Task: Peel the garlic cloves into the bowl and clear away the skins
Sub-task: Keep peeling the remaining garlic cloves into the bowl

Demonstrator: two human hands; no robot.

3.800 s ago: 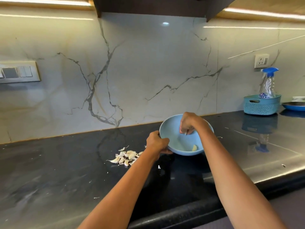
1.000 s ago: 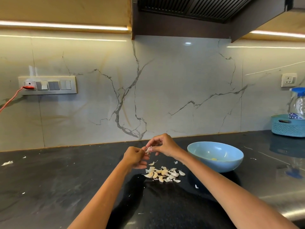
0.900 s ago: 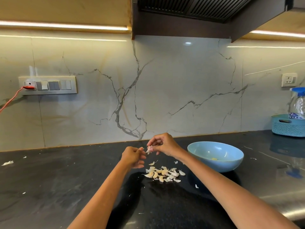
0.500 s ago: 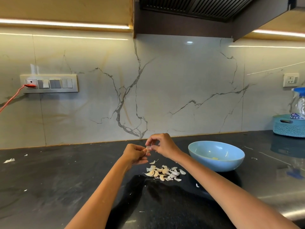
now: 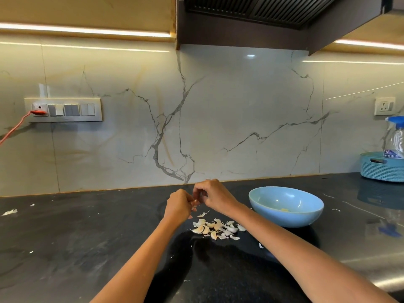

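Pinching a single garlic clove (image 5: 194, 202) between them, the left hand (image 5: 178, 206) and the right hand (image 5: 211, 196) meet above a dark stone counter (image 5: 87, 237), fingers curled tight around the small pale piece. Little of the clove shows between the fingertips, and how much skin it carries cannot be made out. The left hand appears to brace it while the right hand's fingers work at its upper end, so the step in hand is judged to be peeling, with the skin not yet off.

Just below the hands, on the counter, lies a loose pile of cloves and papery skins (image 5: 215, 228), the two mixed together and hard to tell apart from this height. To the right of the pile, near but not touching it, stands the light blue bowl (image 5: 306, 217), upright, with one small yellowish peeled clove (image 5: 284, 209) in its bottom. Stray flakes of skin (image 5: 9, 212) are scattered well apart across the counter, some far to the left.

The task is judged to be at an early stage: one clove in the bowl, many waiting. The next move calls for stripping the skin clean, carrying the bare clove rightward over the bowl's rim, and letting the skin fall with the rest for later clearing.

At the far right a teal basket (image 5: 380, 169) holds a spray bottle (image 5: 396, 138); a switch panel (image 5: 63, 110) with a red plug sits on the marble wall.
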